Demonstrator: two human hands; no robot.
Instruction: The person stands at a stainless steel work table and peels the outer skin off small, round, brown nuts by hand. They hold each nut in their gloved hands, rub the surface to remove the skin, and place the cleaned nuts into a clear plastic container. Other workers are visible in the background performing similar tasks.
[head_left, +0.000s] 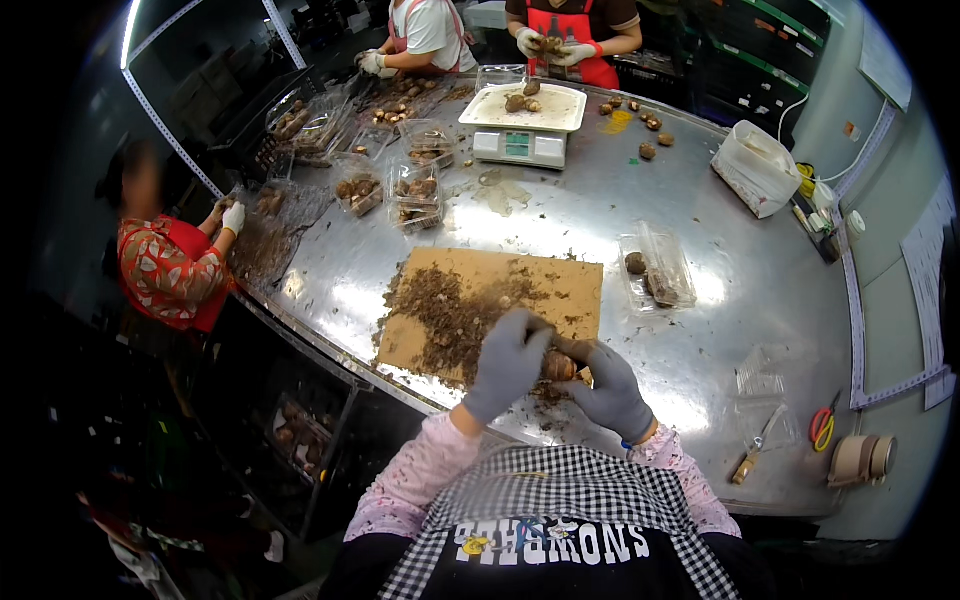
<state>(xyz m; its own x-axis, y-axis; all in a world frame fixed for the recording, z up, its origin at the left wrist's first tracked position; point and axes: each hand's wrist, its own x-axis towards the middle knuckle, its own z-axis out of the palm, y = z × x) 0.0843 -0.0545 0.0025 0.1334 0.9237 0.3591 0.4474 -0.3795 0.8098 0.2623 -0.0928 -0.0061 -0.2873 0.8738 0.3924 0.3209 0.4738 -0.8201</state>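
Note:
A brown, ringed taro tuber is held between my two grey-gloved hands, low over the near edge of a cardboard sheet. My left hand grips it from the left with curled fingers, their tips darkened by dirt. On the other side, my right hand closes round it, the thumb below and the fingers above. My fingers hide part of the tuber. Loose brown peelings cover much of the cardboard, thickest on its left half.
An open clear clamshell holding tubers lies right of the cardboard. Farther right are a knife, scissors and tape rolls. A scale bearing tubers and filled clamshells stand beyond. Several co-workers work around the metal table.

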